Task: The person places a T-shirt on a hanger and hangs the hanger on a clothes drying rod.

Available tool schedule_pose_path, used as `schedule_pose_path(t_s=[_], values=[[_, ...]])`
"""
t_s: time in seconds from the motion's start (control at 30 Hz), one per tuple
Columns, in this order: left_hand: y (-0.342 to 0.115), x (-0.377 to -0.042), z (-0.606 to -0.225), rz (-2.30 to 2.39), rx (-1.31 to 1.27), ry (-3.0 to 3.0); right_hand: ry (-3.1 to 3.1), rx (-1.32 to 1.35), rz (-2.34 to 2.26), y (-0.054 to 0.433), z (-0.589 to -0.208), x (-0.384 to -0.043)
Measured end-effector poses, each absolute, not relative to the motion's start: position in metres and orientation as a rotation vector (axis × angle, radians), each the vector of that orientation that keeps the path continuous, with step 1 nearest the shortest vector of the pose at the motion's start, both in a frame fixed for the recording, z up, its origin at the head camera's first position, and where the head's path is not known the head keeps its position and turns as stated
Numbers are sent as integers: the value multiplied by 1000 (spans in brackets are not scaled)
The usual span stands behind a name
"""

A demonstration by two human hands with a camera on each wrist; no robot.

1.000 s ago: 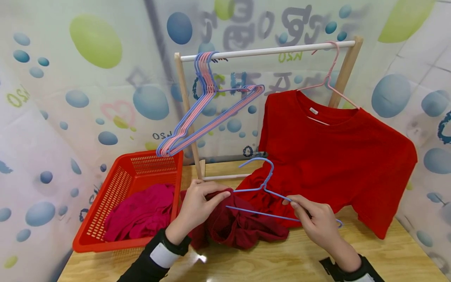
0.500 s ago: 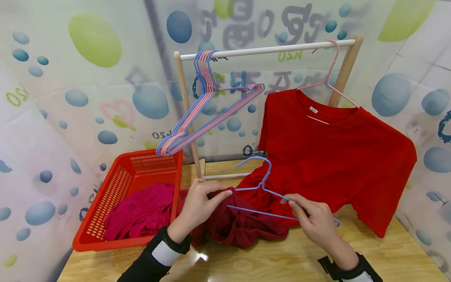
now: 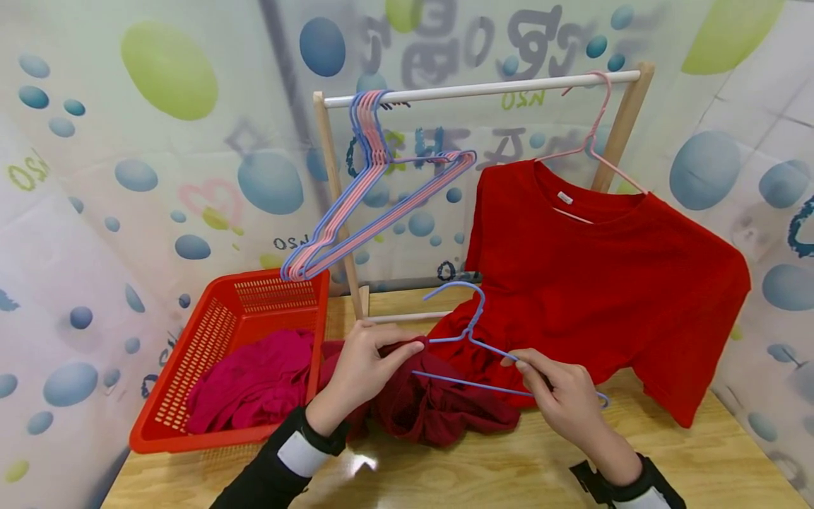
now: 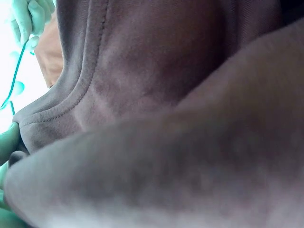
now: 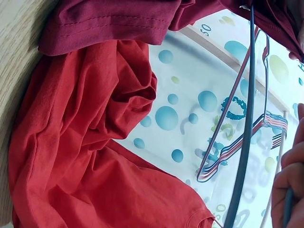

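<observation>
My left hand (image 3: pixel 364 366) pinches the edge of a maroon shirt (image 3: pixel 439 417) that lies bunched on the table. A stitched neckline (image 4: pixel 95 61) runs beside those fingers in the left wrist view. My right hand (image 3: pixel 562 392) grips one shoulder of a blue clothes hanger (image 3: pixel 469 333), its hook upward and pointing left. The hanger's left end goes out of sight at the maroon cloth by my left thumb; how far inside it reaches is hidden. In the right wrist view the hanger's lower bar (image 5: pixel 247 118) crosses before the maroon hem (image 5: pixel 109 28).
A red basket (image 3: pixel 321 332) holding crumpled magenta cloth (image 3: pixel 257 382) stands left. Behind is a rack (image 3: pixel 483 90) with several blue and pink hangers (image 3: pixel 369 134) at its left end. A red T-shirt (image 3: pixel 604 283) hangs on the right from a pink hanger (image 3: pixel 594 134), its lower part gathered on the table.
The blue hanger and my right hand have shifted slightly left, toward the maroon shirt. My left hand has edged a little right, still pinching the cloth.
</observation>
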State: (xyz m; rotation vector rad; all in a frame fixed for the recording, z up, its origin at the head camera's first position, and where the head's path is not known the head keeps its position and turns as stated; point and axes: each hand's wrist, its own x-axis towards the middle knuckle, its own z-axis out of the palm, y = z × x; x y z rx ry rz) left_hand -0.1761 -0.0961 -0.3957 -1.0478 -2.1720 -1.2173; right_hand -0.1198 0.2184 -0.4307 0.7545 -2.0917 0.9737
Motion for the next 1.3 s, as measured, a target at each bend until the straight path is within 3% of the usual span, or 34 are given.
schedule_pose_path(t_s=[0.17, 0.27, 0.6, 1.0, 1.3], values=[[-99, -200, -433, -1272, -1063, -2138, -2100, 752, 969, 216, -431, -119], [-98, -201, -437, -1283, -1058, -2146, -2104, 754, 973, 216, -430, -119], [-83, -161, -377, -1251, -990, -2257, -2103, 760, 985, 211, -433, -119], [-81, -181, -407, -1244, -1107, -2086, -2095, 775, 961, 206, -434, -120], [-76, -166, -390, -1208, -1039, -2081, -2045, 814, 909, 203, -432, -125]])
